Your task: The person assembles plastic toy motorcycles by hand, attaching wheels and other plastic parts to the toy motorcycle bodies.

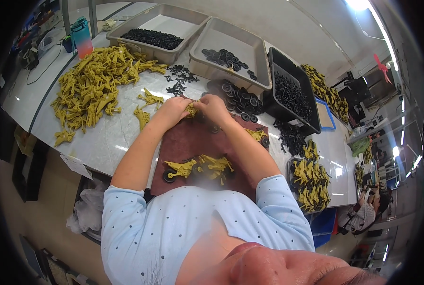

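Both my hands meet at the far edge of a dark red mat (177, 145), closed around a small yellow plastic part (191, 111). My left hand (174, 111) grips it from the left, and my right hand (214, 109) pinches at its right side. My fingers hide most of the part. Nearer to me on the mat lie a yellow piece with a black wheel (181, 168) and another yellow piece (215, 165). One more yellow piece (256, 134) with a wheel rests by my right forearm. Loose yellow parts (142, 116) lie left of my left hand.
A large heap of yellow parts (90, 90) covers the left. Behind stand grey bins (193, 21) (264, 71) and a black bin (314, 111). Black wheels (244, 102) and small black pieces (179, 80) lie before them. A tray of yellow pieces (310, 185) stands right.
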The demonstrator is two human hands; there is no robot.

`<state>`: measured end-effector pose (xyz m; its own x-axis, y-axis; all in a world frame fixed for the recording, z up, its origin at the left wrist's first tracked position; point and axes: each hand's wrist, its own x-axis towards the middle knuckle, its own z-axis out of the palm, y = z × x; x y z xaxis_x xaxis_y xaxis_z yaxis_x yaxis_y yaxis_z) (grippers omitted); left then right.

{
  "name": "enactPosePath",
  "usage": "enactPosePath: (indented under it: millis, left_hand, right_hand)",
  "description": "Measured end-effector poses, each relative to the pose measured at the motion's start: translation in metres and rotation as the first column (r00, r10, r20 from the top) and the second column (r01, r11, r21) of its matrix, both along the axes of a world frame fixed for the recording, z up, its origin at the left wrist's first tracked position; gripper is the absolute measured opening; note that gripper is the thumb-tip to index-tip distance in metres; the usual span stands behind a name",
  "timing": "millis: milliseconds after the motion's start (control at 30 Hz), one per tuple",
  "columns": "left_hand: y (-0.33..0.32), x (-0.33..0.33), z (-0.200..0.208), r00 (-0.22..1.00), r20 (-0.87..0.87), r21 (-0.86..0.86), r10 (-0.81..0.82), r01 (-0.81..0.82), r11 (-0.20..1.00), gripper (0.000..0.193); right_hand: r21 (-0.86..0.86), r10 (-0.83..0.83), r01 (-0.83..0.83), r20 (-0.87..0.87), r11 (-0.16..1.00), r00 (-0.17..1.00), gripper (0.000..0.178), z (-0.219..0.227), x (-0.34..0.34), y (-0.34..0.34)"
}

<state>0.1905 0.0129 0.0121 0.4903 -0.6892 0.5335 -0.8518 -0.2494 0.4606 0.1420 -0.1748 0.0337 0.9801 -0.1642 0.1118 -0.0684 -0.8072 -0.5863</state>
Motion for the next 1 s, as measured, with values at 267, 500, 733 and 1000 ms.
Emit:
enactPosePath:
  millis: [267, 500, 733, 1000]
  left_hand:
    - [-0.003, -0.004, -0.008, 0.997, 0.003, 0.147, 0.072, -0.072, 0.986, 0.026]
    - [-0.004, -0.007, -0.012, 0.994, 0.040, 0.178, 0.101, -0.107, 0.978, 0.023]
    - [-0.004, -0.006, -0.013, 0.997, 0.019, 0.104, 0.071, -0.072, 0.992, 0.026]
    - [-0.007, -0.016, -0.013, 0.980, 0.179, 0.077, 0.087, -0.102, 0.992, 0.023]
  right_hand:
    - [-0.062, -0.009, 0.015, 0.089, 0.998, 0.996, 0.037, -0.016, -0.001, 0.006]
    - [-0.090, -0.010, 0.018, 0.089, 0.996, 0.996, 0.036, -0.023, 0.002, 0.006]
    - [-0.119, -0.028, 0.043, 0.119, 0.992, 0.992, 0.038, -0.024, -0.002, 0.005]
    - [-0.205, 0.244, -0.202, 0.206, 0.958, 0.948, 0.027, -0.028, -0.007, -0.002]
